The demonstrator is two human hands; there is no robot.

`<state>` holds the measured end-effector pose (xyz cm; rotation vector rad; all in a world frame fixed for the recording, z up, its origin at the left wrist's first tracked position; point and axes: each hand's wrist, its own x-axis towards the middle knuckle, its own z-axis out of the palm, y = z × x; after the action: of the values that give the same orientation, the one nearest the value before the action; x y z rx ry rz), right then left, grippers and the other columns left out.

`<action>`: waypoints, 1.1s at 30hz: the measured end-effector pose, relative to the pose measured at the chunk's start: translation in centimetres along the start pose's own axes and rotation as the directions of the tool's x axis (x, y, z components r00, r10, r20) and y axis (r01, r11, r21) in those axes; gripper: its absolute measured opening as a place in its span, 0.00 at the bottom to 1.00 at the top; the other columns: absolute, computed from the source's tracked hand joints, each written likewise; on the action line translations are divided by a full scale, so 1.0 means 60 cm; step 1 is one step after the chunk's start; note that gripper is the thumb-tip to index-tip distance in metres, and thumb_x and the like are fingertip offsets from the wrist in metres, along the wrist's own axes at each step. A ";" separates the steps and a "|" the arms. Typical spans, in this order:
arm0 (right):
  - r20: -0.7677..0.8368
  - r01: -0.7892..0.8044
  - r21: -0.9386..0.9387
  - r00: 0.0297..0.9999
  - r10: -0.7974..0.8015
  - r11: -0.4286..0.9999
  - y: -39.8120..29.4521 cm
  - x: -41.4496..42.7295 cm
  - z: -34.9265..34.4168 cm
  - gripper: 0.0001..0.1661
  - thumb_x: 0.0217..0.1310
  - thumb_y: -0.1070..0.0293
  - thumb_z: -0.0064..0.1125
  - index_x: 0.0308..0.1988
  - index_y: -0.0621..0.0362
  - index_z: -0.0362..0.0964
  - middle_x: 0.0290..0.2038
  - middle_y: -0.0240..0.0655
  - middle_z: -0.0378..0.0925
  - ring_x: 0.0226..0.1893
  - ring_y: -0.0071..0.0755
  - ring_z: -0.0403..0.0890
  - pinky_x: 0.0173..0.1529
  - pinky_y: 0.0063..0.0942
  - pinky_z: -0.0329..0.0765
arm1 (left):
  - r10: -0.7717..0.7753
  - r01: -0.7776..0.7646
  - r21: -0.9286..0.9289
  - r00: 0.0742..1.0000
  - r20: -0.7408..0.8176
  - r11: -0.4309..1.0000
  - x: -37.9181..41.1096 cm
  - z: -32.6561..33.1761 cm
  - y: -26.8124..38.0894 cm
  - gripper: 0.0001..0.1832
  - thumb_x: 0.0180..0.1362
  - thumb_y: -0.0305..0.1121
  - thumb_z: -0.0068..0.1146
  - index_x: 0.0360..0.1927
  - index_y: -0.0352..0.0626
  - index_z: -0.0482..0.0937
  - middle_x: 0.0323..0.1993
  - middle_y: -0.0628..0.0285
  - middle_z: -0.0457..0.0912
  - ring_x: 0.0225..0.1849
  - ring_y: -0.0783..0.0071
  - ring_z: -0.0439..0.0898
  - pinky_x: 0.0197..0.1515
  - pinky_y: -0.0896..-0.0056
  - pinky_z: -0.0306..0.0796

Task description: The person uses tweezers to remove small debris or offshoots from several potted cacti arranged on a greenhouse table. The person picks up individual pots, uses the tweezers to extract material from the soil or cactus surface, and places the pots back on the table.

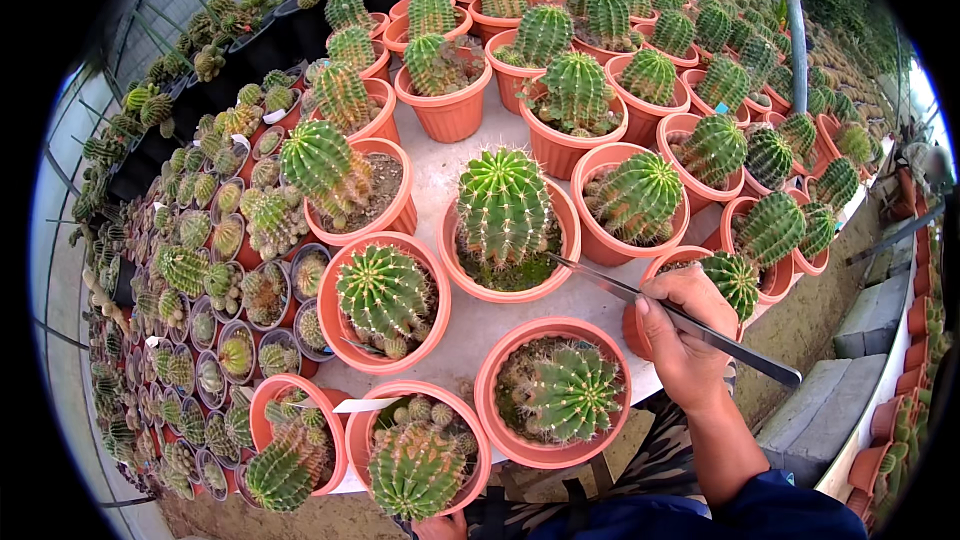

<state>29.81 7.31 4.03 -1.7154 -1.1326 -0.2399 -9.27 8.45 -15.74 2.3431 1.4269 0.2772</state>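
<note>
My right hand (688,341) grips long metal tweezers (757,361). Their tips reach over the right rim of a terracotta-coloured pot (450,259), beside the mossy soil (514,279). In that pot a ribbed, spiny globular cactus (504,202) stands upright, its crown bright green. Just behind my right hand is another potted cactus (729,281). Only part of my left hand (441,526) shows, at the bottom edge below a potted cactus (417,465); its fingers are mostly hidden. A further cactus (576,394) sits in a pot between my two hands.
Similar potted cacti (431,64) crowd the pale table (431,154) in front and to the right. Small potted cacti (225,281) pack the left side. A metal pole (792,30) rises at the back right. Concrete blocks (832,405) lie right of the table. A white plant label (364,405) juts out nearby.
</note>
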 end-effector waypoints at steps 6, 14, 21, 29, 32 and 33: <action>0.016 -0.011 0.041 1.000 0.011 0.999 0.007 0.003 0.018 0.08 0.46 0.85 0.61 0.31 0.65 0.73 0.25 0.38 0.74 0.24 0.33 0.73 0.30 0.26 0.70 | 0.018 -0.018 -0.010 1.000 0.010 1.000 0.001 -0.002 -0.003 0.12 0.43 0.29 0.56 0.34 0.40 0.80 0.31 0.48 0.79 0.34 0.44 0.76 0.39 0.50 0.69; 0.023 -0.060 -0.009 0.998 0.060 0.998 0.001 0.021 0.029 0.08 0.47 0.85 0.60 0.31 0.65 0.72 0.25 0.38 0.73 0.23 0.31 0.72 0.29 0.25 0.69 | 0.031 -0.044 0.119 0.993 0.113 0.992 -0.010 -0.002 -0.024 0.16 0.54 0.41 0.56 0.23 0.36 0.79 0.15 0.48 0.75 0.18 0.47 0.75 0.25 0.51 0.71; 0.163 -0.086 -0.098 0.981 0.101 0.991 -0.030 0.069 0.002 0.10 0.47 0.82 0.63 0.32 0.64 0.71 0.26 0.37 0.74 0.23 0.32 0.74 0.30 0.25 0.71 | -0.045 0.006 0.177 0.975 0.216 0.984 -0.020 0.010 -0.040 0.17 0.54 0.44 0.57 0.30 0.36 0.81 0.23 0.47 0.80 0.23 0.46 0.78 0.28 0.49 0.73; 0.254 -0.225 -0.012 0.942 0.221 0.974 -0.026 0.090 0.024 0.11 0.48 0.80 0.64 0.33 0.64 0.71 0.28 0.38 0.75 0.27 0.32 0.78 0.33 0.27 0.74 | -0.074 0.025 0.181 0.960 0.271 0.983 -0.033 0.018 -0.056 0.19 0.54 0.45 0.55 0.36 0.39 0.82 0.30 0.47 0.82 0.31 0.44 0.80 0.35 0.49 0.74; 0.273 -0.178 -0.058 0.944 0.187 0.982 -0.028 0.092 0.025 0.10 0.48 0.79 0.64 0.33 0.64 0.70 0.28 0.39 0.75 0.27 0.32 0.78 0.33 0.27 0.74 | -0.057 -0.013 0.259 0.964 0.260 0.966 -0.046 0.029 -0.071 0.19 0.54 0.46 0.54 0.37 0.39 0.82 0.32 0.48 0.82 0.33 0.44 0.80 0.37 0.49 0.74; 0.273 -0.173 -0.052 0.945 0.180 0.984 -0.025 0.091 0.027 0.10 0.48 0.79 0.64 0.33 0.64 0.70 0.28 0.39 0.75 0.27 0.32 0.78 0.33 0.27 0.74 | -0.016 -0.050 0.273 0.973 0.232 0.961 -0.045 0.032 -0.072 0.19 0.54 0.46 0.54 0.38 0.39 0.82 0.33 0.48 0.82 0.33 0.45 0.80 0.38 0.48 0.74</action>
<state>31.06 11.78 7.64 -1.9040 -1.1695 0.1015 -13.34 7.44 -19.20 2.5075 1.4064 -0.2028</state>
